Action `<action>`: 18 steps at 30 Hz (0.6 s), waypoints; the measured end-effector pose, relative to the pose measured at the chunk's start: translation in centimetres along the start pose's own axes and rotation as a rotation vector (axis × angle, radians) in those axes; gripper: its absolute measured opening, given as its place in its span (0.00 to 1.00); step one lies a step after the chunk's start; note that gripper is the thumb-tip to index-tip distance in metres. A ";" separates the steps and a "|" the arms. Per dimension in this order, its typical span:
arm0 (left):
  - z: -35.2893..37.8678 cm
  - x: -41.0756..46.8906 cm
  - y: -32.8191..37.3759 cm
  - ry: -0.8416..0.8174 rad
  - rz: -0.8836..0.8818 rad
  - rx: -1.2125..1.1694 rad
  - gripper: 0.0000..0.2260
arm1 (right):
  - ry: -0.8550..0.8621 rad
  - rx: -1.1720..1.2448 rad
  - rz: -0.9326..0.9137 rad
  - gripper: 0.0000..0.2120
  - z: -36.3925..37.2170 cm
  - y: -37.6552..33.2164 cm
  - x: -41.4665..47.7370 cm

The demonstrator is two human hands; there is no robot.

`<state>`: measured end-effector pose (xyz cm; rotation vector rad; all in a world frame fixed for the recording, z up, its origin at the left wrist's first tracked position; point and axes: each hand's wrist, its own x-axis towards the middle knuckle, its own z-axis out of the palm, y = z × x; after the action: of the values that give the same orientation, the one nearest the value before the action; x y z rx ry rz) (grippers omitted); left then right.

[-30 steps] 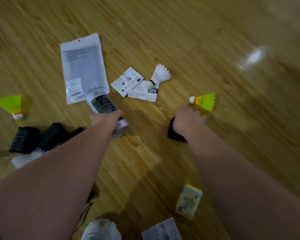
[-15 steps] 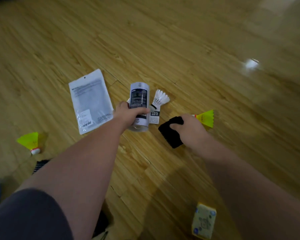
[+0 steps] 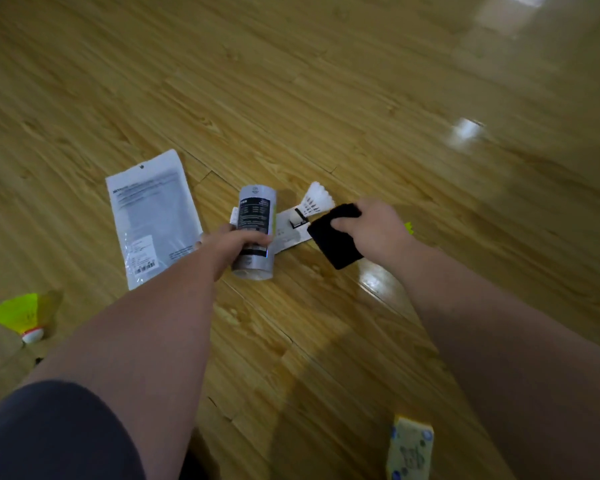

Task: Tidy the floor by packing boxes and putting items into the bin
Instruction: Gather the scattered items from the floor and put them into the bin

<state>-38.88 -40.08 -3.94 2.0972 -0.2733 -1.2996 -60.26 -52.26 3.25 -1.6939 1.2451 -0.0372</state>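
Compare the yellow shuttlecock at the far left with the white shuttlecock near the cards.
The yellow shuttlecock has a bright yellow skirt; the white shuttlecock has a white one with a black band. The yellow one lies alone on bare floor; the white one's base rests on a white card by the right hand. Both lie on their sides, unheld.

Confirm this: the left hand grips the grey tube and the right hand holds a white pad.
Not quite: the head view shows the pad in the right hand is black, not white. The left hand does grip the grey tube.
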 end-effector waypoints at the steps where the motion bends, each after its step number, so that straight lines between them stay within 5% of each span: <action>1: 0.0 0.0 -0.2 0.022 0.017 0.011 0.41 | -0.007 -0.014 -0.011 0.10 0.1 -0.7 0.7; 5: 0.2 -0.2 -1.0 0.075 0.071 -0.059 0.29 | -0.038 -0.062 0.000 0.11 0.7 -2.6 3.2; 12: -0.9 -0.4 0.5 -0.011 0.161 -0.309 0.35 | -0.011 0.083 0.151 0.28 2.2 -2.4 5.9; 18: -0.2 -0.5 1.0 -0.128 0.151 -0.291 0.34 | 0.019 0.027 0.190 0.13 4.1 -1.2 5.9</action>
<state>-38.80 -40.54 -2.96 1.7215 -0.2736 -1.2998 -54.48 -53.79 -0.89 -1.5490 1.4084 0.0442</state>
